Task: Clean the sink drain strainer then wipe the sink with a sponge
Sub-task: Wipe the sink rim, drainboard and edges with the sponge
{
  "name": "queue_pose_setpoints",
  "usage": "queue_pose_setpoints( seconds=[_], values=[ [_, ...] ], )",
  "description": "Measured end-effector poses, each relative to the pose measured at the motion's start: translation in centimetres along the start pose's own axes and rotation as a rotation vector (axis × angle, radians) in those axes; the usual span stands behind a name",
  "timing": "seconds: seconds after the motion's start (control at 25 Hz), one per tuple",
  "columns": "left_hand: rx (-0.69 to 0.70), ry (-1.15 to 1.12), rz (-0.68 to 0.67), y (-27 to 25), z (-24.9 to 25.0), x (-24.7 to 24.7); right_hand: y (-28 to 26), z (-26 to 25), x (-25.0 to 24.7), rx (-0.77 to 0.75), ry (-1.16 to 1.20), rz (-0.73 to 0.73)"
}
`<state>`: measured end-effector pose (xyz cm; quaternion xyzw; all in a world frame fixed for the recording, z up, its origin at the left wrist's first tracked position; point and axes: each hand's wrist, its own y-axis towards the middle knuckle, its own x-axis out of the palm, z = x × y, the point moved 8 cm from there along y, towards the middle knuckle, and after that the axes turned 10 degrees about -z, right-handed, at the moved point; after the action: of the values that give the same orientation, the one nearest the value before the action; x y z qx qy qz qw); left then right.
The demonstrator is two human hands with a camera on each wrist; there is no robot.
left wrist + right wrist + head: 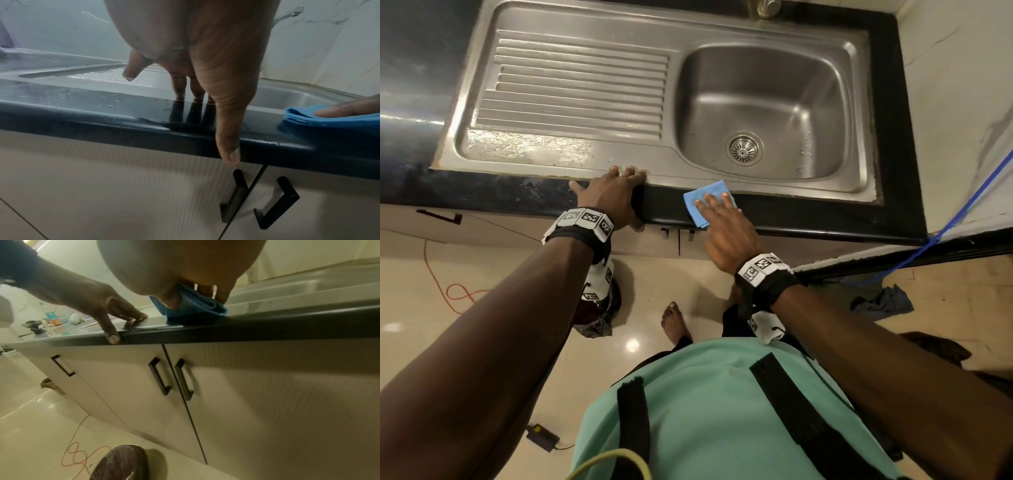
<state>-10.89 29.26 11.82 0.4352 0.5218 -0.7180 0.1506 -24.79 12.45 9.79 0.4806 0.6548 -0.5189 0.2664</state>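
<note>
The right hand (726, 222) presses flat, fingers straight, on the folded blue sponge cloth (705, 198), which lies on the black counter edge (808, 219) just in front of the sink (763, 113). The left hand (613, 198) rests open on that edge beside it, thumb over the front. The drain strainer (744, 149) sits in the basin.

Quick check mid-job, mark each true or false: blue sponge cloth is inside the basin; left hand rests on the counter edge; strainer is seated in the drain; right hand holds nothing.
1. The blue sponge cloth lies inside the basin. False: it lies on the black counter edge in front of the sink.
2. The left hand rests on the counter edge. True.
3. The strainer sits in the drain. True.
4. The right hand touches nothing. False: its fingers press on the cloth.
</note>
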Motion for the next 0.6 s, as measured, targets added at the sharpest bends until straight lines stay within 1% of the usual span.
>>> queue_pose_setpoints(
  seconds=[0.16,0.28,0.36,0.48,0.6],
  values=[
    [-0.01,0.011,0.011,0.0,0.0,-0.1,1.2,-4.7,1.0,-0.051,0.027,-0.037],
    [-0.005,-0.007,0.004,0.0,0.0,0.1,2.0,-7.1,1.1,-0.123,-0.027,-0.058],
    [0.001,-0.01,0.006,-0.2,0.0,0.1,1.7,-7.1,1.4,-0.186,-0.073,-0.071],
    [0.003,-0.032,0.02,-0.3,0.1,0.0,0.4,-5.6,1.6,-0.293,-0.155,-0.095],
    [0.013,-0.018,0.024,-0.2,0.4,-0.1,-0.9,-3.2,1.2,-0.313,-0.162,-0.101]
  ],
)
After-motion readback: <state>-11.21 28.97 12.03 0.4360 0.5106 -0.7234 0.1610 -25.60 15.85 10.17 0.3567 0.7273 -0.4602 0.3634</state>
